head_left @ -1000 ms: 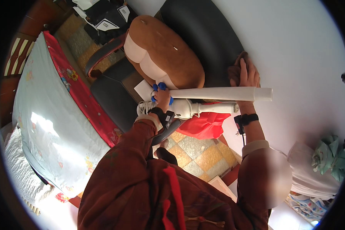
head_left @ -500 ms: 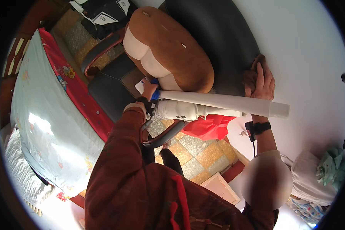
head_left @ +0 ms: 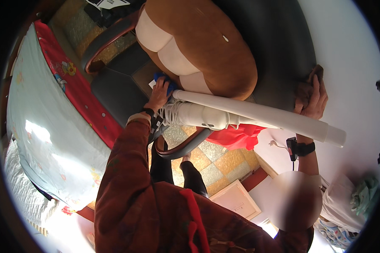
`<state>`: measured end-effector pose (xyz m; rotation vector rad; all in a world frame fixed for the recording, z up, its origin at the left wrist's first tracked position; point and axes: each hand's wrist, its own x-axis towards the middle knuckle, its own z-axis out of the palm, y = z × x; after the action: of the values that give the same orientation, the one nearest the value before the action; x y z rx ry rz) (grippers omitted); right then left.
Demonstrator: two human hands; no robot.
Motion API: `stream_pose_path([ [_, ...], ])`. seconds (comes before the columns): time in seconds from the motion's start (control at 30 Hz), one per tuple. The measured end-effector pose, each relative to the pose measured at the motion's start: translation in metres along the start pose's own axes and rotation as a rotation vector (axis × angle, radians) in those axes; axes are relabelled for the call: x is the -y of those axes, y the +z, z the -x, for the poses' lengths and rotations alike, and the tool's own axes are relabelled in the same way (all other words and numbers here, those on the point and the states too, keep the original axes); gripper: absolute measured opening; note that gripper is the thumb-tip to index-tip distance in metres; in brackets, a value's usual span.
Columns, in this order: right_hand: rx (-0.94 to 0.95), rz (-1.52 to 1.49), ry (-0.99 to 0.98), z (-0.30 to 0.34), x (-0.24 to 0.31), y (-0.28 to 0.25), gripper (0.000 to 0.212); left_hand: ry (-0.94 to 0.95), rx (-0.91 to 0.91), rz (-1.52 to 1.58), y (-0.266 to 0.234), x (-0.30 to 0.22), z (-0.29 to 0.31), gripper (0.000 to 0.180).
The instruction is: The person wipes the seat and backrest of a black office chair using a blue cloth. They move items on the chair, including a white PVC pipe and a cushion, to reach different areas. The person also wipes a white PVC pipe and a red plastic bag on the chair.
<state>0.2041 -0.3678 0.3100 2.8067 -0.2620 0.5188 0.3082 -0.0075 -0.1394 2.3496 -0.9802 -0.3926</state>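
Note:
My left hand [head_left: 158, 96] is closed on a bunched blue cloth [head_left: 170, 87] at the chair seat, close to one end of a long white tube [head_left: 257, 111]. My right hand [head_left: 316, 101] grips a crumpled brown cloth [head_left: 302, 92] against the black backrest [head_left: 283, 50] of an armchair. The tube slants across, passing over my right wrist. Beneath it lies a white vacuum cleaner [head_left: 198, 114] with its cord wound round one end. A large brown and cream plush cushion [head_left: 207, 46] leans on the backrest.
The chair's padded armrests [head_left: 183, 145] curve out on either side. At left is a bed with a pale sheet [head_left: 50, 126] and red edging. Red fabric [head_left: 236, 137] hangs below the vacuum cleaner, over tiled floor. A white wall [head_left: 346, 63] stands at right, with piled clothes [head_left: 346, 194] nearby.
My right hand has shifted up and right with the brown cloth along the backrest. My left hand has moved slightly left, showing more blue cloth. The whole view has shifted, and the cushion looks larger.

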Motion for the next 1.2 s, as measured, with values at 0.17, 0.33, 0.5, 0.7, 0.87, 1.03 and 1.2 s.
stream_pose_path([
  [0.17,0.012,-0.006,0.011,0.0,0.001,-0.001,0.053,-0.061,0.116,-0.283,-0.013,0.036,-0.005,0.032],
  [0.33,0.012,-0.018,0.012,0.001,-0.001,0.001,0.056,-0.581,-0.014,-0.136,-0.052,0.029,-0.008,0.033],
  [0.5,-0.02,0.005,-0.017,0.001,-0.005,0.003,0.056,-0.243,-0.345,0.45,-0.082,-0.117,0.029,0.044],
  [0.7,-0.047,0.037,0.026,0.002,-0.007,0.008,0.061,0.041,-0.147,0.428,-0.072,-0.206,0.039,0.038],
  [0.87,-0.051,0.021,0.016,0.005,-0.008,0.01,0.059,-0.027,-0.192,0.435,-0.061,-0.187,0.047,0.033],
  [1.03,-0.042,0.052,0.048,0.005,-0.01,0.013,0.068,-0.243,-0.269,0.388,-0.064,-0.205,0.043,0.033],
  [1.2,-0.102,0.039,0.046,0.005,-0.011,0.019,0.071,0.1,-0.224,0.381,-0.077,-0.261,0.034,0.04],
])
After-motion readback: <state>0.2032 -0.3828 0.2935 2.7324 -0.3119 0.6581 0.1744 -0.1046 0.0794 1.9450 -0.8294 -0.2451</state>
